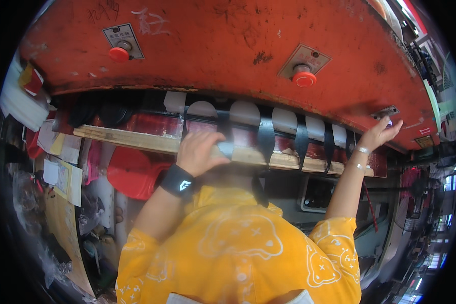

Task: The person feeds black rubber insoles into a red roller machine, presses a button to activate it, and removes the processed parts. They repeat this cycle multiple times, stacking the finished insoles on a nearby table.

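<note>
Left hand (197,153) at a grey strip (226,148), right hand (376,136) near a control plate (390,110).
Step judged: strip alignment, next calling for steady left fingers. The blurred strip lies between narrowed left thumb and fingers at the wooden ledge (131,139); grip cannot be told. Beyond, right fingers spread beside the plate on the orange-red machine (223,63).
</note>
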`<action>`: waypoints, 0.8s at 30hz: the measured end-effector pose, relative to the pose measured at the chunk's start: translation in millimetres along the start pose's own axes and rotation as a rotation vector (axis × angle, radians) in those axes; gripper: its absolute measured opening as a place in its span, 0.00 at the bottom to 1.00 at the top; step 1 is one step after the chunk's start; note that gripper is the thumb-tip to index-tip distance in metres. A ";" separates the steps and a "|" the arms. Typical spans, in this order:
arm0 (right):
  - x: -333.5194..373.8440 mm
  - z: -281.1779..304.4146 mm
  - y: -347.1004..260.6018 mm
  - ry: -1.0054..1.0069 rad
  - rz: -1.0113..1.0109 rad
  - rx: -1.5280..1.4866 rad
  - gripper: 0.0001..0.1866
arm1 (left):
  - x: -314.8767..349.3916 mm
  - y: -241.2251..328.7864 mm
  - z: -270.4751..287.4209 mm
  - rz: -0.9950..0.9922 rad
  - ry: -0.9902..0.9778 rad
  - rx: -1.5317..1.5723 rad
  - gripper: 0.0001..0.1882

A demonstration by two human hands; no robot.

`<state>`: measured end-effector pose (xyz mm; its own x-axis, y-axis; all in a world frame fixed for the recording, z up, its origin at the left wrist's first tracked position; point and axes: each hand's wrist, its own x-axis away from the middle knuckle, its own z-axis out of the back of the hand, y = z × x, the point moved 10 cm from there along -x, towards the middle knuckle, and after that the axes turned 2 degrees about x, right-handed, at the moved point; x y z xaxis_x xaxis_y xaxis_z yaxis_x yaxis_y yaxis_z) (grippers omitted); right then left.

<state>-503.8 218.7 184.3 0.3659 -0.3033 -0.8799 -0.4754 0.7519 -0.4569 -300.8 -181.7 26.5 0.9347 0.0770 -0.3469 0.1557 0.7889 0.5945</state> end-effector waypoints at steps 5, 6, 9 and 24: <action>119.5 -12.7 -48.8 -0.770 -0.111 -0.258 0.13 | -0.7 -0.5 -0.5 -0.007 0.008 -0.031 0.26; 156.8 -19.2 -57.3 -1.032 -0.153 -0.244 0.11 | -0.8 0.4 -0.4 -0.014 0.012 -0.035 0.26; 212.8 -9.8 -105.2 -1.278 0.316 -0.022 0.21 | -1.3 -1.3 -3.5 0.003 -0.001 -0.035 0.26; 226.5 -10.9 -129.5 -1.383 0.430 0.228 0.24 | 10.8 2.6 -4.8 0.001 0.015 -0.017 0.25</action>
<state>-368.1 46.3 42.7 0.7533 0.6553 -0.0563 -0.6576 0.7516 -0.0516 -291.8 -175.9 20.9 0.9299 0.0871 -0.3574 0.1490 0.7990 0.5826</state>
